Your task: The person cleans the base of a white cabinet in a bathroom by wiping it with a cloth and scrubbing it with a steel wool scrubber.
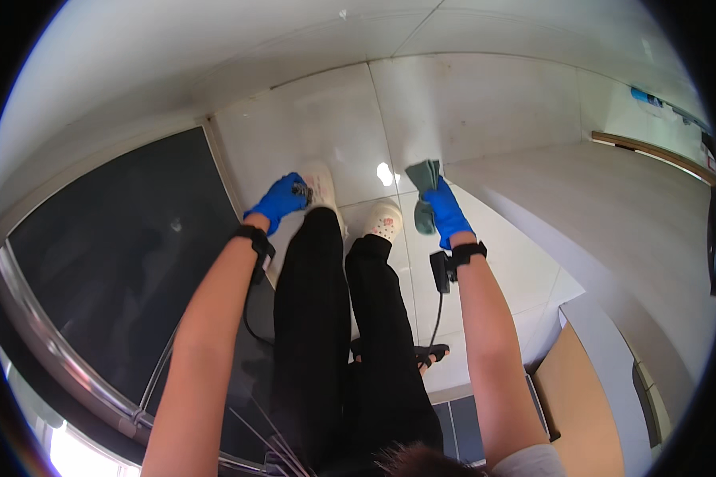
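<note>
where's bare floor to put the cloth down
Bare white tiled floor lies ahead of the pale shoes, between the dark glass panel and grey counter. It is crowded near the legs, where the right hand holds the grey-green cloth.

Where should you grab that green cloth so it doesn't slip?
Probably the bunched middle of the green cloth, coming from the right side, as the right hand in its blue glove does now. The cloth is soft and folded, its lower end hanging loose, so a pinch on one corner would likely let it unfold.
</note>
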The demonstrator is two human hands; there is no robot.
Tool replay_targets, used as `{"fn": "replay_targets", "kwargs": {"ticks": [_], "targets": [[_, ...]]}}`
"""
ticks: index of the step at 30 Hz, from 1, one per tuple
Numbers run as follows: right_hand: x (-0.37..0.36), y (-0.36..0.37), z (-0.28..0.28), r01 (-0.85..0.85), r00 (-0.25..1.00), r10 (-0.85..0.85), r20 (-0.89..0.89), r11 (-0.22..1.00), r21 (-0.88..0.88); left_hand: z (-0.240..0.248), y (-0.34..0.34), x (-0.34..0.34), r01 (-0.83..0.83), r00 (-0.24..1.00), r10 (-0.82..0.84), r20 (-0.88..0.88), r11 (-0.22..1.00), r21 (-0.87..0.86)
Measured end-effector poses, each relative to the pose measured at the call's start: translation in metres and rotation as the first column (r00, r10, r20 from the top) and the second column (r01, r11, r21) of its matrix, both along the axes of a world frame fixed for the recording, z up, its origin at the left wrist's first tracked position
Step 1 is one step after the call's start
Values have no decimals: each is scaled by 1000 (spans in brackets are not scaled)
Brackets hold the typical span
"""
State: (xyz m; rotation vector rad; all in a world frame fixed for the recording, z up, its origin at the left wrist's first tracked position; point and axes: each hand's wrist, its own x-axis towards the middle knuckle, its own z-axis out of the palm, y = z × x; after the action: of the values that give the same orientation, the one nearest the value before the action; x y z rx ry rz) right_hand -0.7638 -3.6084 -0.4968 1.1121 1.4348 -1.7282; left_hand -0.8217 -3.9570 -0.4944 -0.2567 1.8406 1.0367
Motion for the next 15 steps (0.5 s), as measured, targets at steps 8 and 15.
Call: {"fn": "replay_targets", "kwargs": {"ticks": [8,15], "targets": [[-31,3,-68,156,974,-166,-155,985,-73,-88,-11,-34,256,966,-260,-8,955,-153],[-51,-16,-167,-140,769,601,-216,488,861,-152,66,-89,442,838,-493,-233,864,-239]]}}
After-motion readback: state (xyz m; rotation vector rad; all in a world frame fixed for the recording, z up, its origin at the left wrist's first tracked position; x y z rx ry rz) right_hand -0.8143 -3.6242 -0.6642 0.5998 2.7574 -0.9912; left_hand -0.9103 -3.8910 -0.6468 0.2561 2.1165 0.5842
